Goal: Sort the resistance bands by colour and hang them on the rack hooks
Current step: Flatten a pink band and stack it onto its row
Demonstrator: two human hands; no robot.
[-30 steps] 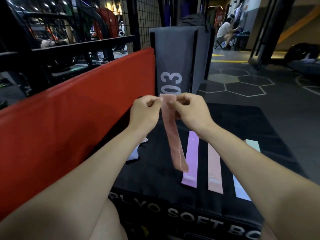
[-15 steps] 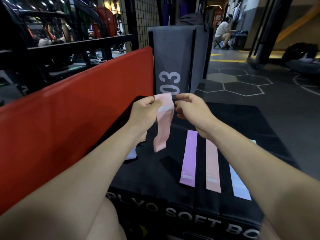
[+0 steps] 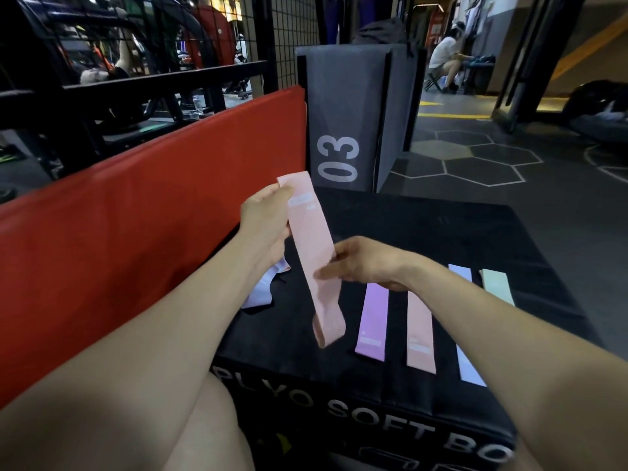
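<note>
Head view shows both hands, left hand (image 3: 263, 222) and right hand (image 3: 360, 263), holding a pink band (image 3: 312, 246); four bands (image 3: 372, 321) lie sorted on the box (image 3: 441, 232); none hung yet.

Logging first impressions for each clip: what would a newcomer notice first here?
A long pink fabric resistance band held up at centre, pinched near its top by the left hand and lower down by the right hand. Beneath lies a black soft plyo box with a lilac flat band and other pastel bands in a row; a red padded mat stands left.
</note>
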